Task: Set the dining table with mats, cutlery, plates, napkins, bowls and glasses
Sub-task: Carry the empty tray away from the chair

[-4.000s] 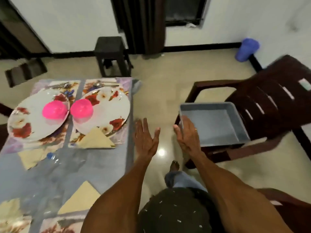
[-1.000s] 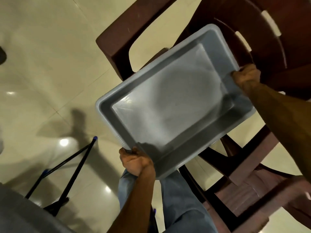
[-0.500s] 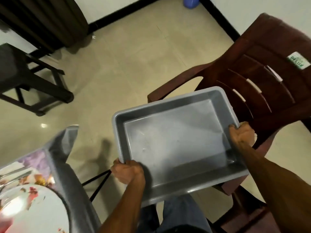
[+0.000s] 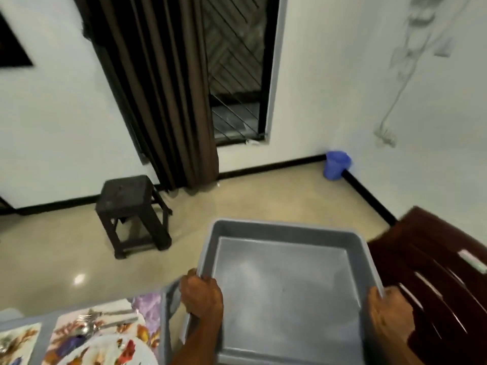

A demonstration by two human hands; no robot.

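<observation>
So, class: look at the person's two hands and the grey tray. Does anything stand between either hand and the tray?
Nothing visible does. The left hand grips the grey tray by its left rim and the right hand grips its right rim, both in direct contact. The tray looks empty, with the dark red chair to its right.

- The table, under a grey cover, shows only its corner.
- On it, inward from that corner, lies a floral mat.
- Cutlery lies across the mat, farther from the corner.
- A floral plate sits on the mat, nearer the person than the cutlery.
- A second floral mat lies farther left of the corner.
</observation>
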